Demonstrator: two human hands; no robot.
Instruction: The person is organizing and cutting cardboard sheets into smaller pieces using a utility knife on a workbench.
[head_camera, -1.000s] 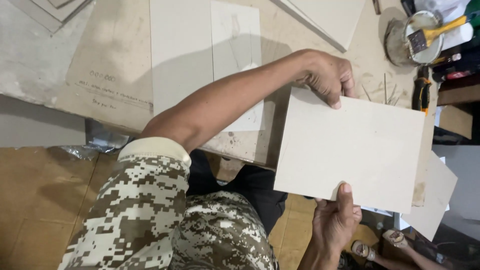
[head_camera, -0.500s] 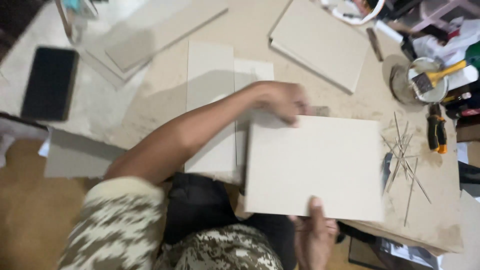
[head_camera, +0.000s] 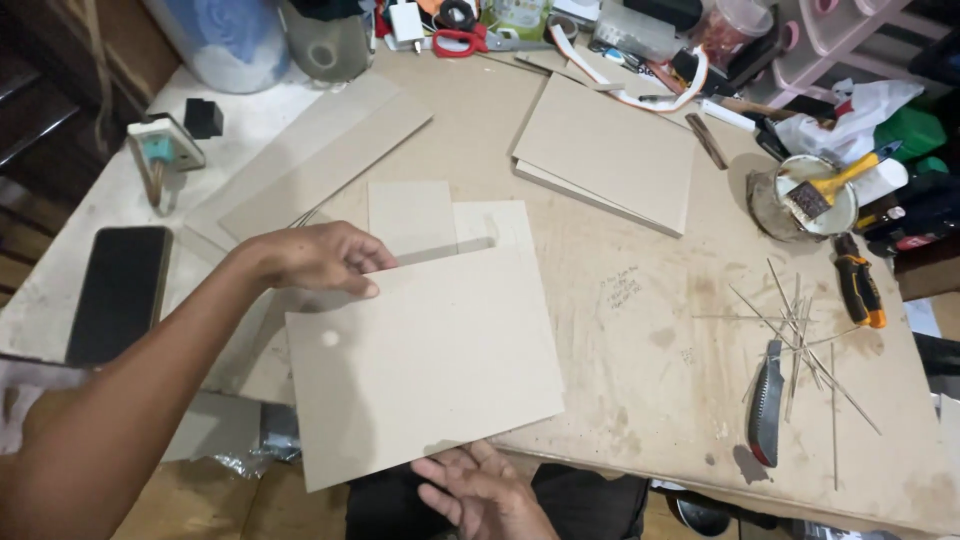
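A person holds a pale tan board (head_camera: 425, 365) flat over the near edge of the table (head_camera: 640, 400). The left hand (head_camera: 318, 257) grips the board's far left corner, fingers curled over the top edge and pinching it. The right hand (head_camera: 480, 490) is under the near edge, palm up, fingers loosely spread and supporting the board from below; whether the thumb presses on it I cannot tell.

Just beyond the board lie two smaller pale panels (head_camera: 440, 225), side by side and partly covered by it. Farther left, long strips (head_camera: 320, 165) lie slantwise. Toward the far right sits a stack of boards (head_camera: 605, 150), square and tan, well apart from the held one.

A black phone (head_camera: 120, 293) lies face up at the left edge, near a small square wall socket (head_camera: 162, 148). At the far edge stand a blue and white tub (head_camera: 228, 40) and red-handled scissors (head_camera: 462, 42). On the right, a round tin (head_camera: 800, 200) holds a brush with a yellow handle (head_camera: 838, 182). Near it lies an orange and black cutter (head_camera: 860, 288). Thin sticks (head_camera: 800, 345) are scattered beside a dark folded knife (head_camera: 766, 400). A green package (head_camera: 905, 135) and a white bag (head_camera: 850, 115) crowd the far right corner. Small handwritten marks (head_camera: 620, 288) show on the tabletop; they are too small to read.
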